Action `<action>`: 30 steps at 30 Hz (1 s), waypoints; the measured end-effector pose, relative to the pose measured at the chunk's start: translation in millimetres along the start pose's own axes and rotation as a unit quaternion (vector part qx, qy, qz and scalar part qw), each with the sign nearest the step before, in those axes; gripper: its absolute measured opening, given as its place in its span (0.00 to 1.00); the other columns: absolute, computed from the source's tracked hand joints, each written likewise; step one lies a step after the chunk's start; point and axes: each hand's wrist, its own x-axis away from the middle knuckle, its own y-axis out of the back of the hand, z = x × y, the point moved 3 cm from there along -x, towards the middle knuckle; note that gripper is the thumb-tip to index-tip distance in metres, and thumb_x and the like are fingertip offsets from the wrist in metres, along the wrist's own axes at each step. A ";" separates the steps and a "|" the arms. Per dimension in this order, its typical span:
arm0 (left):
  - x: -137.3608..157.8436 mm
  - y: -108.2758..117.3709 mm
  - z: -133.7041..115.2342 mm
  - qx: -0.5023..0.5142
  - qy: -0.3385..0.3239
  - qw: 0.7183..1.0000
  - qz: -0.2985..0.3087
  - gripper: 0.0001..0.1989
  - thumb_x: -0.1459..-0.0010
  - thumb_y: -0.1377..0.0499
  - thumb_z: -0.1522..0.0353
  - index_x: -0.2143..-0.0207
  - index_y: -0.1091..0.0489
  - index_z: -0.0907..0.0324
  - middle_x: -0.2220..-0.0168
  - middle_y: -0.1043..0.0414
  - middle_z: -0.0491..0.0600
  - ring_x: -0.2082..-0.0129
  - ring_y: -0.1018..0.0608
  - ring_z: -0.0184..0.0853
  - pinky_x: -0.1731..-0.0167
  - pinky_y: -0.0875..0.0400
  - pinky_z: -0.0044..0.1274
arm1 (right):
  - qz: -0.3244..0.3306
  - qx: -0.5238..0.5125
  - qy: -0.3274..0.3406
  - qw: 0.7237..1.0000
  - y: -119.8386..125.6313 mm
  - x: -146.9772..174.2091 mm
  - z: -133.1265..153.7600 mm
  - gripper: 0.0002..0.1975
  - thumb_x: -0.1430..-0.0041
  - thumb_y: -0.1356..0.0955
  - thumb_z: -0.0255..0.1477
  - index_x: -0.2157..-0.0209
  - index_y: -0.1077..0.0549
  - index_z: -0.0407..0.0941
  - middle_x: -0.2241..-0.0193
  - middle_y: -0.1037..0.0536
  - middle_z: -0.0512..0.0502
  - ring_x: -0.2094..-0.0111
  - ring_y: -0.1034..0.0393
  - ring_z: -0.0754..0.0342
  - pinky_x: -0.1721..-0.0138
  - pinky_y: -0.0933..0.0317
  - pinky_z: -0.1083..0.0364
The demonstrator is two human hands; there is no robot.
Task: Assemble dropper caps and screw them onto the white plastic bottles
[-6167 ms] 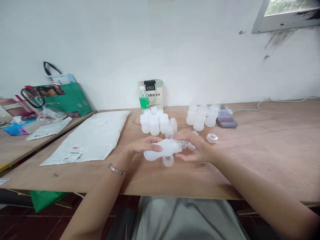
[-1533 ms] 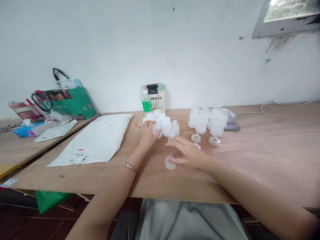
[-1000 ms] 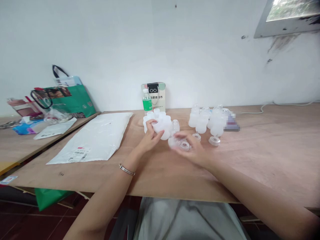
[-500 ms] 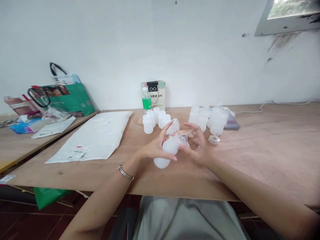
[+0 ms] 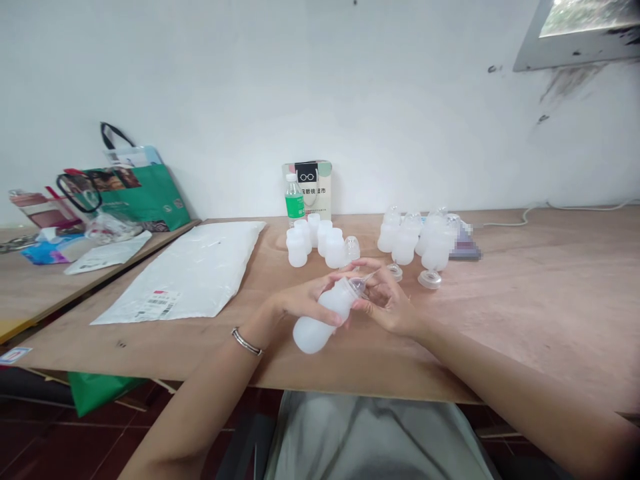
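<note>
A translucent white baby bottle lies tilted in my left hand, whose fingers are wrapped round its upper body. Its base points down toward the table's front edge. The fingers of my right hand close round the clear nipple at the bottle's mouth; part of that grip is hidden. Just behind my hands, a clear domed cap stands beside several white bottles without tops. To the right are several bottles with clear domed caps. Two clear nipples, one a front nipple, sit before them.
On the left lies a large white mailing bag. A green-labelled drink bottle and a paper bag stand against the wall. A green shopping bag and a tissue pack are on the adjoining table.
Both hands have brought the bottle slightly down and left, and its base now sticks out farther below my left hand. A clear nipple on the table behind my right hand has come into view.
</note>
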 end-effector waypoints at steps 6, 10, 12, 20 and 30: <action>5.6 -3.8 6.5 0.112 0.098 0.984 0.102 0.23 0.56 0.32 0.57 0.62 0.35 0.60 0.71 0.28 0.48 0.75 0.24 0.33 0.77 0.27 0.25 | 0.070 0.025 -0.015 0.997 -2.6 0.5 6.1 0.19 0.43 0.31 0.28 0.50 0.33 0.50 0.48 0.27 0.41 0.47 0.31 0.50 0.49 0.34 0.46; 4.7 -4.3 7.3 0.110 0.097 0.984 0.101 0.22 0.55 0.33 0.61 0.60 0.36 0.58 0.72 0.28 0.46 0.75 0.24 0.33 0.76 0.28 0.25 | 0.086 0.013 -0.038 0.995 0.4 -0.8 3.8 0.20 0.46 0.29 0.27 0.50 0.31 0.50 0.50 0.26 0.43 0.47 0.31 0.50 0.46 0.36 0.45; 3.5 -2.8 7.1 0.069 0.082 0.991 0.083 0.22 0.54 0.33 0.62 0.58 0.35 0.58 0.70 0.28 0.46 0.74 0.24 0.33 0.74 0.27 0.26 | 0.086 0.004 -0.042 0.995 2.7 -2.0 3.4 0.20 0.46 0.29 0.27 0.50 0.30 0.50 0.49 0.26 0.43 0.47 0.32 0.50 0.47 0.35 0.45; 1.3 15.4 2.9 -0.198 -0.032 0.972 -0.119 0.45 0.57 0.31 0.66 0.39 0.49 0.53 0.42 0.41 0.55 0.40 0.36 0.45 0.45 0.37 0.37 | -0.008 0.026 -0.006 1.000 5.0 -7.3 -2.5 0.15 0.47 0.28 0.30 0.56 0.26 0.52 0.51 0.29 0.45 0.46 0.34 0.50 0.48 0.35 0.46; 1.4 10.6 4.2 -0.105 0.013 0.991 -0.083 0.37 0.55 0.33 0.64 0.44 0.45 0.54 0.56 0.31 0.51 0.56 0.25 0.39 0.58 0.29 0.32 | -0.007 -0.040 -0.028 0.999 -1.5 -10.0 0.8 0.19 0.46 0.29 0.28 0.52 0.29 0.53 0.56 0.23 0.47 0.52 0.29 0.51 0.52 0.32 0.47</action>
